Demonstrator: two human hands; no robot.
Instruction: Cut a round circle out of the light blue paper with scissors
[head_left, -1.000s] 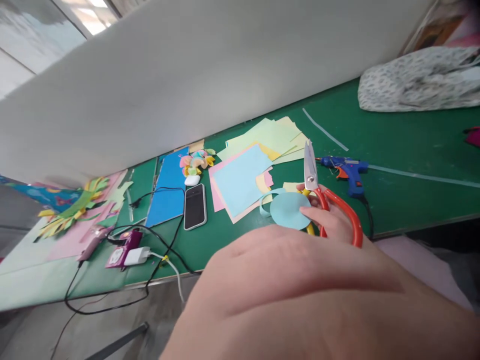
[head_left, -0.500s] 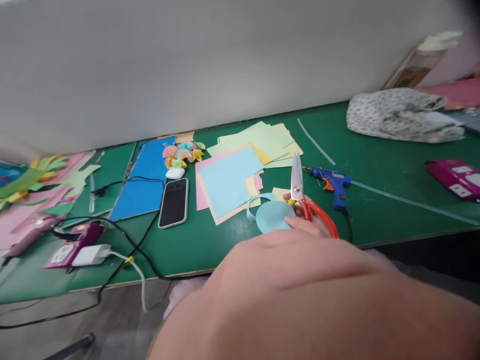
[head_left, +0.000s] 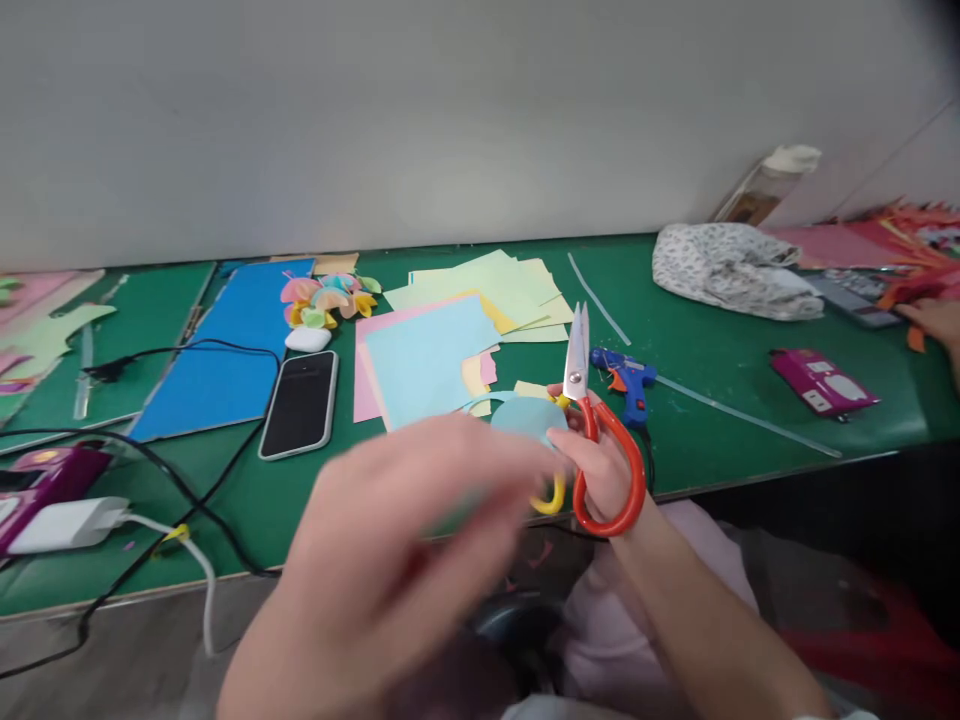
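My right hand holds red-handled scissors, their blades pointing away from me and nearly closed. The same hand's fingers pinch the edge of a light blue paper circle. A yellow looped piece shows beside the red handles, partly hidden; I cannot make out what it is. My left hand is close to the camera and smeared by motion. Its fingers reach toward the circle and cover part of it. Whether they touch it or hold anything is not clear. Behind lies a light blue sheet on other coloured papers.
A blue glue gun with a long glue stick lies right of the scissors. To the left are a phone, a white case, paper petals and black cables. At far right are a purple power strip and another person's hand.
The large bare arm that covered the lower view has withdrawn; my left hand now shows at lower centre. My right forearm has come into view. The view has turned rightward.
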